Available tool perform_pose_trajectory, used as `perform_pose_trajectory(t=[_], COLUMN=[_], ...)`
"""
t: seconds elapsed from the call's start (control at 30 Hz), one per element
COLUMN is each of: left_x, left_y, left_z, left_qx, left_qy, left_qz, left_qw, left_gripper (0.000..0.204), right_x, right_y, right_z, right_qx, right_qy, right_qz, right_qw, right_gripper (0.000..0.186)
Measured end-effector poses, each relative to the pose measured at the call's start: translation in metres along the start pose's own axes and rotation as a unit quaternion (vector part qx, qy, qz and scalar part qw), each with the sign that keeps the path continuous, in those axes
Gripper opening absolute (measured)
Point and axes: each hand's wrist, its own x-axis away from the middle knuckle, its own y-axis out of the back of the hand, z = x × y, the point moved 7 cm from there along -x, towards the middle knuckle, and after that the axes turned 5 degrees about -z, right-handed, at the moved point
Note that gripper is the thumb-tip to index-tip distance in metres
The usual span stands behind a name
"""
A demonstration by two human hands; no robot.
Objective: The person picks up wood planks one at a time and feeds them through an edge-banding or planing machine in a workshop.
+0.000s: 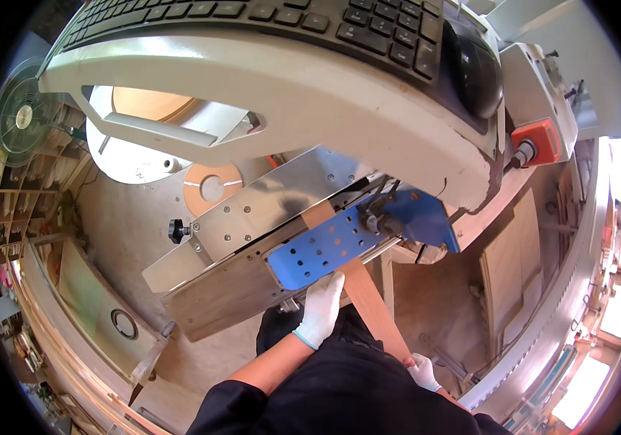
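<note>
My left hand, in a white glove, rests at the near edge of a blue perforated plate, fingers stretched toward it beside a long thin wooden strip. The strip passes under the plate across a metal machine bed. At the lower right, my right hand, also gloved and partly hidden, grips the strip's near end. A polished steel rail with a black knob runs behind the plate.
Above sit a cream machine console with a keyboard and mouse. A fan and shelving stand left. A tape roll lies behind the rail. Wooden panels and a long metal beam are at right.
</note>
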Motion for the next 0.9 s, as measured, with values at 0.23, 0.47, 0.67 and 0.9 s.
perform_pose_trajectory(t=[0.23,0.47,0.67,0.9], left_x=[-0.010,-0.041,-0.069,-0.103], left_y=[-0.044,-0.097,-0.150,-0.210], left_z=[-0.034,-0.017,-0.010,-0.014], left_qx=[-0.117,-0.053,-0.251,-0.018], left_qy=[-0.092,-0.067,-0.225,-0.068], left_qz=[-0.004,-0.042,-0.017,0.078], left_qw=[0.989,0.995,0.941,0.994], left_gripper=[0.035,0.034,0.025,0.040], right_x=[-0.026,-0.058,-0.090,-0.142], right_y=[0.030,0.080,0.124,0.174], right_z=[-0.024,-0.007,-0.028,-0.047], right_qx=[-0.034,-0.035,-0.073,-0.062], right_qy=[-0.011,0.009,-0.027,0.030], right_qz=[-0.001,-0.001,-0.026,-0.103], right_qw=[0.999,0.999,0.997,0.992], right_gripper=[0.051,0.059,0.051,0.041])
